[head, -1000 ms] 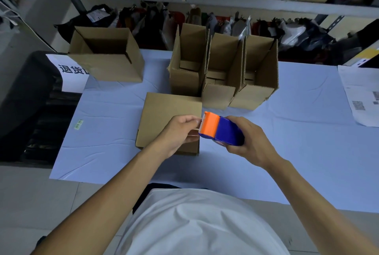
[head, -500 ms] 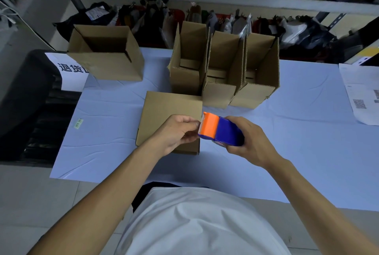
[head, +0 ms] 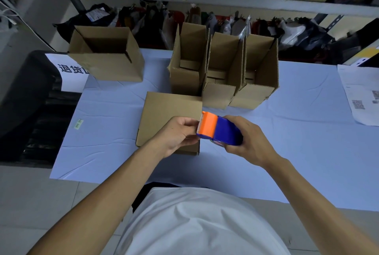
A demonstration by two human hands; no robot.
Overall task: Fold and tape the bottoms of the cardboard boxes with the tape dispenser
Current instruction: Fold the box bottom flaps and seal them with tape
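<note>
A cardboard box point(head: 164, 115) lies bottom-up on the pale blue table point(head: 307, 131), its flat folded face toward me. Above its right edge I hold a blue tape dispenser point(head: 223, 131) with an orange toothed head. My right hand point(head: 250, 142) grips the blue body from the right. My left hand point(head: 177, 133) has its fingers curled at the orange head and seems to pinch the tape end there; the tape itself is too thin to see.
Three open boxes point(head: 223, 74) stand side by side behind the box in front. Another open box point(head: 106, 58) sits at the back left, beside a white sign point(head: 67, 70). Printed sheets point(head: 361, 95) lie at the right edge. Cluttered shelves run behind.
Almost nothing has moved. Both hands stay at the dispenser over the box's right edge, and the left fingers have shifted slightly at the orange head.
</note>
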